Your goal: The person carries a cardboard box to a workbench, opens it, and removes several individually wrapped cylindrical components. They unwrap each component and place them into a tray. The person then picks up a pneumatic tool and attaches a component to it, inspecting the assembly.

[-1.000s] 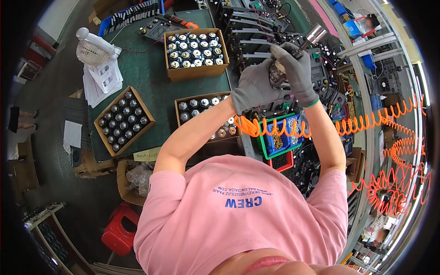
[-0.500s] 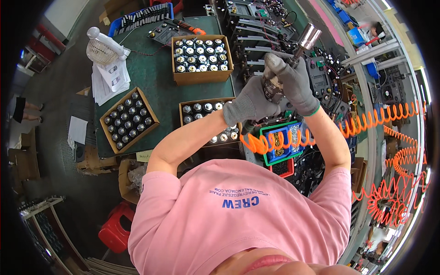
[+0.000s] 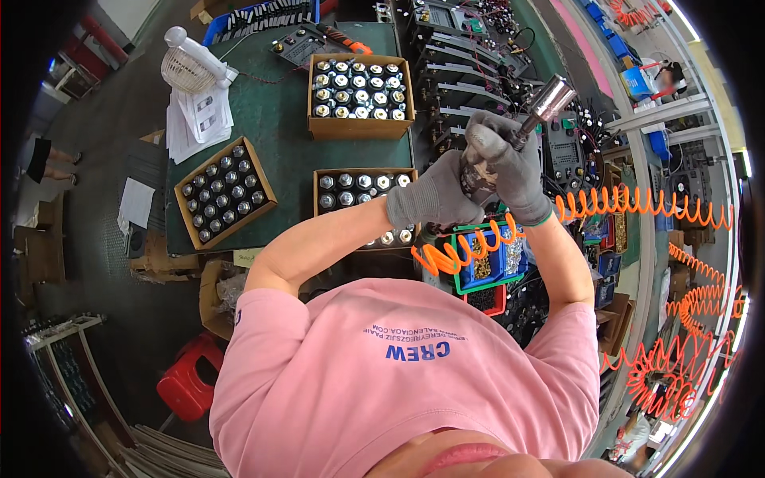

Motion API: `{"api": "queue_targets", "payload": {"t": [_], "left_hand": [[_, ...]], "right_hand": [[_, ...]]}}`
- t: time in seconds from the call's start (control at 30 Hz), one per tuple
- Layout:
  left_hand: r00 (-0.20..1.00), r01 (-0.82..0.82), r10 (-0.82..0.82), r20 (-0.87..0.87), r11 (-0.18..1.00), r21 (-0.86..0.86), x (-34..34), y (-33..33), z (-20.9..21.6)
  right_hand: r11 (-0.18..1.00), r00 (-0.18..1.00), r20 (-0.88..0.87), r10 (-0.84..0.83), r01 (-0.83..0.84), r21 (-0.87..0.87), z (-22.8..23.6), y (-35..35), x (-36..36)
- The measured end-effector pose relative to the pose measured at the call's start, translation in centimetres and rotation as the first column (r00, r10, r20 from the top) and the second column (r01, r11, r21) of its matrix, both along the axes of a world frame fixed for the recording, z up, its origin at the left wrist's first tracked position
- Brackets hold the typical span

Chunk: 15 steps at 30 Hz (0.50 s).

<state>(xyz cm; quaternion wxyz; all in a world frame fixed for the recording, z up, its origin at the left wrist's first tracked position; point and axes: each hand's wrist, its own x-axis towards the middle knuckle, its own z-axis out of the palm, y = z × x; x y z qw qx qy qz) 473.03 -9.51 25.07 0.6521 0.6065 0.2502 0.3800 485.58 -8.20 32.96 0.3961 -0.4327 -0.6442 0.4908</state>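
Both hands wear grey gloves and are closed round an air impact wrench (image 3: pixel 478 177), held over the right edge of the green table. My left hand (image 3: pixel 437 193) grips its body from the left. My right hand (image 3: pixel 510 163) wraps its front part from the right. A long chrome socket (image 3: pixel 550 97) points up and to the right from the tool, clear of the fingers. An orange coiled air hose (image 3: pixel 594 204) passes behind my right wrist. Close to my left forearm is a cardboard box (image 3: pixel 317 185) of metal-topped cylindrical parts, partly hidden by that arm.
Two more boxes of such parts, one farther back (image 3: pixel 358 129) and one at the left (image 3: pixel 191 225), stand on the green table (image 3: pixel 275 131). A white fan (image 3: pixel 191 65) sits on papers. Small bins of fasteners (image 3: pixel 486 280) lie below my right hand. Dark panels with wires (image 3: pixel 454 88) line the right.
The socket has swung down and to the right in the picture, with both hands still round the wrench. The hose coils have shifted, and the whole view has moved slightly.
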Motion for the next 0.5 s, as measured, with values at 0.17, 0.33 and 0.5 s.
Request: {"api": "queue_targets", "payload": {"t": [0.17,0.33,0.5], "left_hand": [[0.999,0.032,-0.030,0.025,0.996,-0.080,-0.6,-0.2,0.5],[0.996,0.031,-0.017,0.089,0.987,-0.160,-0.6,0.4,-1.6],[0.973,0.043,0.066,0.220,0.888,-0.457,-0.1,2.0,-5.9]], "right_hand": [[0.995,0.995,-0.057,0.079,-0.075,0.068,-0.8,0.2,0.0],[0.996,0.999,0.008,0.038,-0.038,-0.086,-3.2,1.9,-0.2],[0.984,0.995,0.035,-0.094,0.098,-0.146,-7.5,5.9,0.9]]}}
